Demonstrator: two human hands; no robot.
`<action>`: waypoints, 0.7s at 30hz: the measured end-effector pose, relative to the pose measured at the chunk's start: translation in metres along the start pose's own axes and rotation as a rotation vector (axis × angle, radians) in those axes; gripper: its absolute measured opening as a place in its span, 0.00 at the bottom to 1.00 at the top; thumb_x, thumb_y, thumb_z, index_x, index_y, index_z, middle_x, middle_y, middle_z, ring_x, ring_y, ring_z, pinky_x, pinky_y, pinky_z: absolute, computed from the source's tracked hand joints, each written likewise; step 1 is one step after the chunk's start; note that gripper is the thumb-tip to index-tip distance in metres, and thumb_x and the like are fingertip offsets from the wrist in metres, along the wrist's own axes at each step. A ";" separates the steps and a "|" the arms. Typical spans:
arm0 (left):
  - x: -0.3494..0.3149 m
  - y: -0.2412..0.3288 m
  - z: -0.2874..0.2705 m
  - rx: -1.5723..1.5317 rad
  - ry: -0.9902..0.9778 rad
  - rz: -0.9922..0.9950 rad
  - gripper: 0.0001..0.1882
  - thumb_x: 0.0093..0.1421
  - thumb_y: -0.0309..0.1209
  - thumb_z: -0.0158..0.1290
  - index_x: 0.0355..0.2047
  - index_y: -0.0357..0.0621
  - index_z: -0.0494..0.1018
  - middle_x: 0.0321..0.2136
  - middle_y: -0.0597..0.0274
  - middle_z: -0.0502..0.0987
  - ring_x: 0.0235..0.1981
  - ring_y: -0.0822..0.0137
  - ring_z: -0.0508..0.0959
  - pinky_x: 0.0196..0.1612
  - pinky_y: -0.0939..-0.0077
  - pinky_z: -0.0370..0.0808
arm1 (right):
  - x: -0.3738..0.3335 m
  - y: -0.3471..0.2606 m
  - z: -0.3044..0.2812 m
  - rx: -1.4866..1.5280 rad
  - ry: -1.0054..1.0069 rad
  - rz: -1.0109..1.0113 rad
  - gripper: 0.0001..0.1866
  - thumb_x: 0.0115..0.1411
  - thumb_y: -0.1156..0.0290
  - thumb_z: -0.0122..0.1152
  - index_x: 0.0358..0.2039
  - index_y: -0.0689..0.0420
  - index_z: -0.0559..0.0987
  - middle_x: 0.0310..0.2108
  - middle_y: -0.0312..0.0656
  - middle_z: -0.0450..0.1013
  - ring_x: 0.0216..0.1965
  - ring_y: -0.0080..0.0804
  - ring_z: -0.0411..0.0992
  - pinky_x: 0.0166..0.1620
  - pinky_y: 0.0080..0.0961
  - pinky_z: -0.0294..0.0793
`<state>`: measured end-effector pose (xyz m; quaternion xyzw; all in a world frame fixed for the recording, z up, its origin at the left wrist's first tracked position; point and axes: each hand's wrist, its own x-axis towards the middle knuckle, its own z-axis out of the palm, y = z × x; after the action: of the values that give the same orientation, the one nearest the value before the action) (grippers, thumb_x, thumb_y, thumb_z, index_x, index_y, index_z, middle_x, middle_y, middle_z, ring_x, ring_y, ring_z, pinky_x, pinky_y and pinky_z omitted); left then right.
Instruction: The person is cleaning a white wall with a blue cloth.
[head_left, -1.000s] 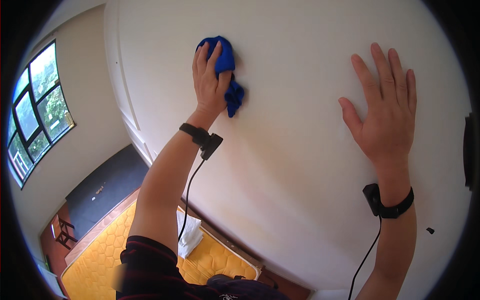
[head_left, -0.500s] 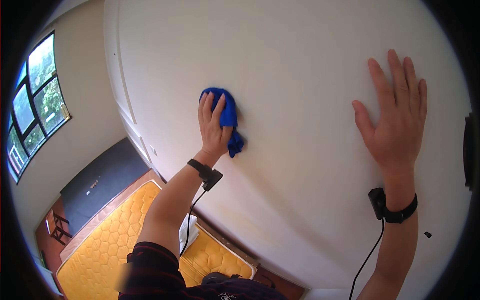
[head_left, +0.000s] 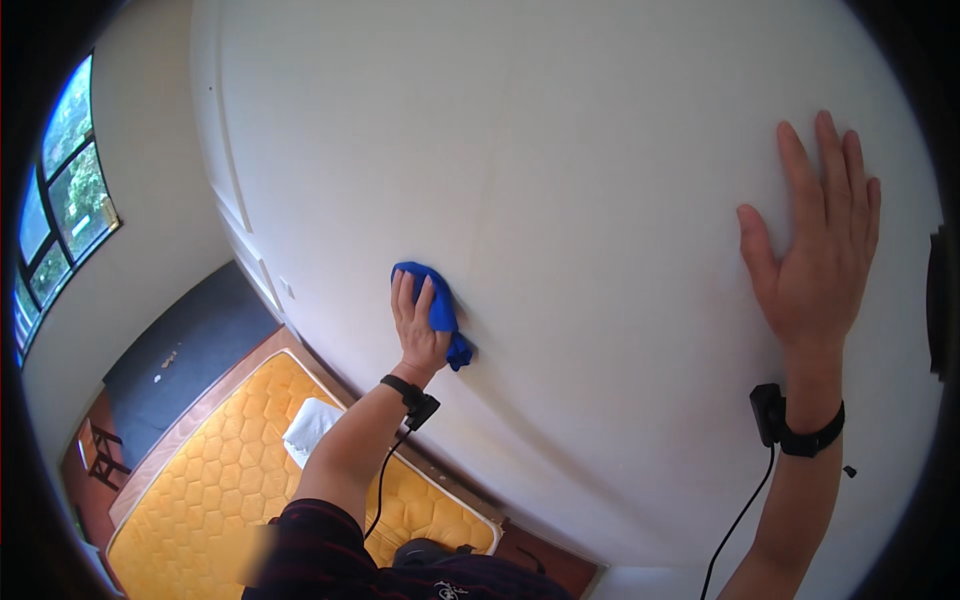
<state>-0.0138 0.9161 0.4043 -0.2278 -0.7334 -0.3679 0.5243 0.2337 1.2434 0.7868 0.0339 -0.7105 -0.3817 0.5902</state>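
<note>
A blue cloth [head_left: 440, 308] is pressed against the white wall [head_left: 600, 250] under my left hand [head_left: 417, 325]. The fingers of that hand lie over the cloth, and a crumpled end of it hangs out beside the wrist. Higher up and to the right, my right hand [head_left: 820, 250] rests on the wall with its palm flat and fingers spread, holding nothing. Each wrist wears a black strap with a small black box and a cable.
Below on the left lies a yellow quilted mattress [head_left: 215, 450] with a white folded item [head_left: 311, 428] on it. Farther off are a dark grey mat [head_left: 185, 345], a wooden stool [head_left: 102, 450] and a black-framed window [head_left: 75, 205]. A dark object [head_left: 937, 300] edges the far right.
My left hand has slid the blue cloth down the wall. My view has shifted a little, so my right hand appears slightly farther right, still flat on the wall.
</note>
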 end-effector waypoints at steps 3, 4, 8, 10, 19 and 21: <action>-0.010 -0.003 0.001 -0.017 0.002 -0.057 0.32 0.76 0.43 0.48 0.74 0.39 0.68 0.77 0.32 0.58 0.79 0.26 0.55 0.80 0.34 0.54 | 0.001 0.001 -0.001 0.018 -0.006 0.005 0.38 0.63 0.55 0.74 0.74 0.42 0.76 0.78 0.41 0.66 0.80 0.49 0.61 0.78 0.59 0.60; -0.010 -0.003 0.000 -0.025 0.012 -0.060 0.33 0.76 0.44 0.47 0.75 0.39 0.68 0.77 0.32 0.58 0.80 0.27 0.54 0.80 0.35 0.53 | 0.001 0.001 -0.001 0.014 0.003 0.008 0.38 0.63 0.55 0.74 0.74 0.42 0.76 0.78 0.41 0.66 0.80 0.49 0.61 0.78 0.59 0.60; 0.021 0.013 0.005 -0.082 0.079 -0.158 0.32 0.79 0.44 0.45 0.76 0.37 0.66 0.79 0.34 0.57 0.81 0.32 0.55 0.81 0.40 0.52 | 0.002 -0.001 -0.002 0.058 0.018 0.018 0.39 0.60 0.56 0.76 0.73 0.43 0.77 0.78 0.43 0.66 0.80 0.51 0.61 0.77 0.61 0.60; 0.066 0.015 0.002 -0.206 0.246 -0.347 0.31 0.82 0.43 0.43 0.77 0.35 0.64 0.80 0.35 0.57 0.81 0.36 0.55 0.82 0.46 0.51 | 0.003 -0.003 -0.004 0.094 0.031 0.034 0.40 0.59 0.57 0.77 0.72 0.43 0.77 0.78 0.43 0.66 0.80 0.52 0.61 0.78 0.61 0.59; 0.387 0.050 -0.039 0.044 0.359 0.532 0.25 0.80 0.38 0.49 0.72 0.40 0.72 0.75 0.42 0.68 0.76 0.31 0.63 0.79 0.45 0.58 | 0.003 -0.004 -0.008 0.162 0.035 0.076 0.39 0.57 0.58 0.78 0.70 0.43 0.79 0.78 0.42 0.67 0.80 0.50 0.61 0.79 0.59 0.58; 0.457 0.062 -0.052 0.241 0.374 0.791 0.22 0.77 0.33 0.53 0.69 0.48 0.74 0.75 0.50 0.70 0.74 0.32 0.66 0.77 0.44 0.63 | 0.003 -0.004 -0.010 0.178 0.038 0.074 0.38 0.57 0.57 0.77 0.70 0.43 0.80 0.78 0.42 0.68 0.80 0.49 0.61 0.79 0.59 0.58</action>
<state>-0.0965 0.8906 0.8600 -0.3578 -0.5201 -0.0861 0.7708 0.2399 1.2342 0.7875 0.0672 -0.7310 -0.2943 0.6120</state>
